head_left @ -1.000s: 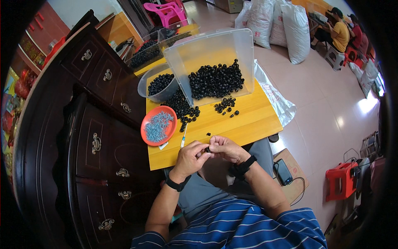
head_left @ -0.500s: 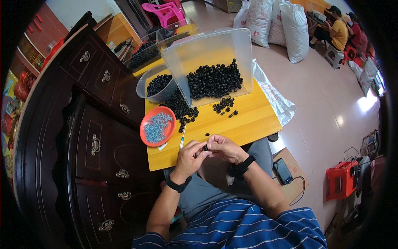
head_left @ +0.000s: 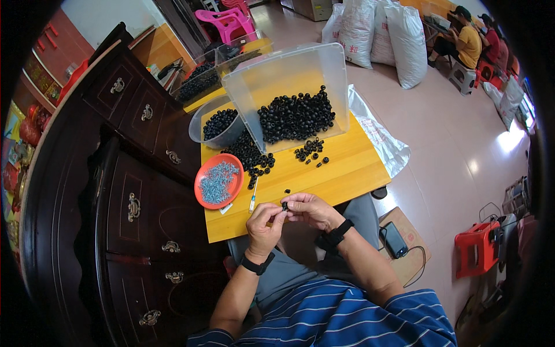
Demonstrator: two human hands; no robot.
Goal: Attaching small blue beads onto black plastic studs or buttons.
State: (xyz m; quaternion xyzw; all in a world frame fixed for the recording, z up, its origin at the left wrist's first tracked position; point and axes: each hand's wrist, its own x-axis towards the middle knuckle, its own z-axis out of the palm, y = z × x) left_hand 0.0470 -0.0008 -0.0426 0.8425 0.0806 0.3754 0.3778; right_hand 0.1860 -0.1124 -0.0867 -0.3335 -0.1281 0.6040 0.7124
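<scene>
While your left hand [head_left: 265,222] and right hand [head_left: 312,209] meet at the near edge of the yellow surface [head_left: 347,173], both grips are closed on one small black ring part [head_left: 284,206]. The fingertips of each hand pinch it from opposite sides, and it sits between them just above the surface edge.

From that part, note the following positions:

- At 12 o'clock, one loose black part [head_left: 287,191] lies just beyond your fingers.
- At 11 o'clock, a pen-like tool [head_left: 253,199] lies near your left hand.
- At 10 o'clock, an orange plate [head_left: 203,196] holds small silvery screws [head_left: 218,181].
- At 12 o'clock, farther away, a clear plastic bin [head_left: 289,69] is tilted open toward you, with a heap of black ring parts [head_left: 296,114] in it.
- At 11 o'clock, a clear round bowl [head_left: 199,118] holds more black parts and stands beside the bin.
- At 1 o'clock, a scatter of black parts [head_left: 311,150] lies on the surface.

Each wrist carries a dark band. A dark wooden cabinet [head_left: 133,173] stands at 9 o'clock, touching the surface edge.
</scene>
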